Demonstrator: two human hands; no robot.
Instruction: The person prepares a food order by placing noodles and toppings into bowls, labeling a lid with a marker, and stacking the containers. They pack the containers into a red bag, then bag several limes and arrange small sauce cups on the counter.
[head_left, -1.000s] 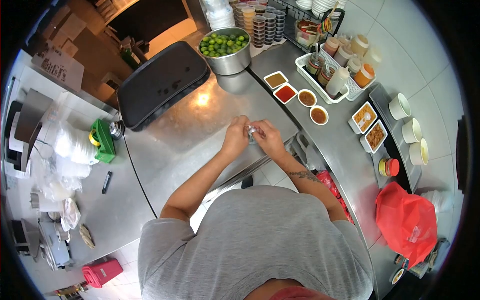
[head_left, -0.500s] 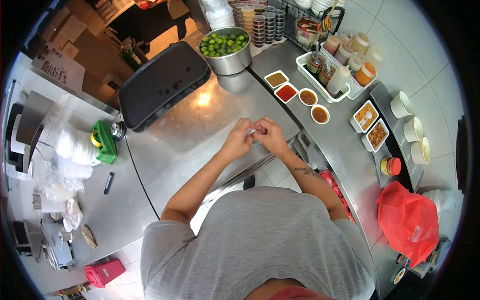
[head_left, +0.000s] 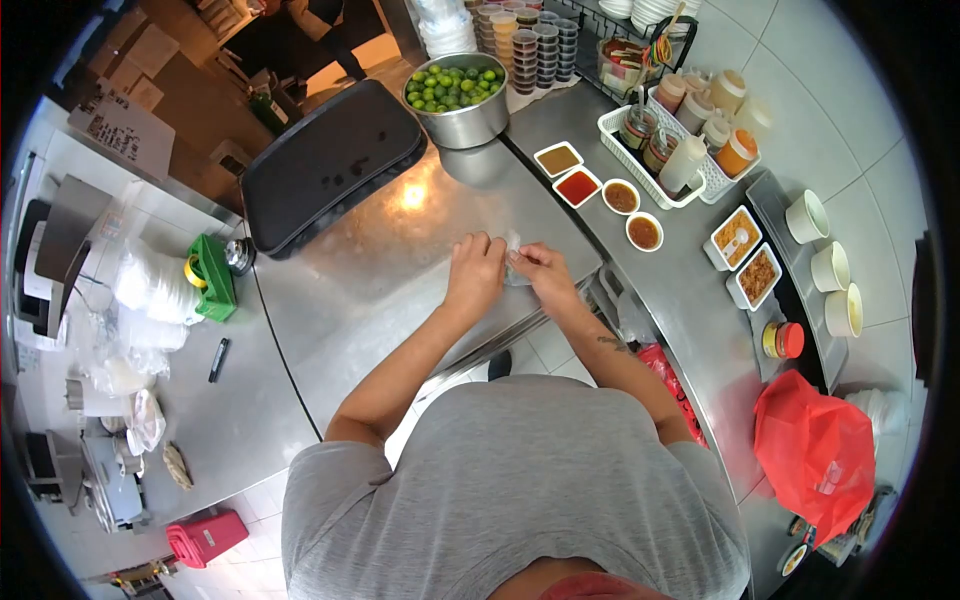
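Note:
Over the front part of the steel counter (head_left: pixel 400 275), my two hands are close together at a small translucent plastic bag (head_left: pixel 514 243). My left hand (head_left: pixel 475 272) has its fingers curled down and closed on the bag's left side. With thumb and fingers pinched, my right hand (head_left: pixel 545 274) grips its right side. A bit of the thin plastic shows between the hands and above them; my fingers cover the rest, and what it contains, if anything, I cannot make out.
Behind stand a black tray (head_left: pixel 335 165) and a steel pot of limes (head_left: pixel 458 130). Four-sided and round sauce dishes (head_left: pixel 578 187) sit to the right, near a white basket of bottles (head_left: pixel 610 128). A green dispenser (head_left: pixel 215 285) and a marker (head_left: pixel 218 360) lie left.
My hands have moved slightly apart, and the left fingers now point more downward. More of the translucent plastic shows between them. The whole view has shifted a little.

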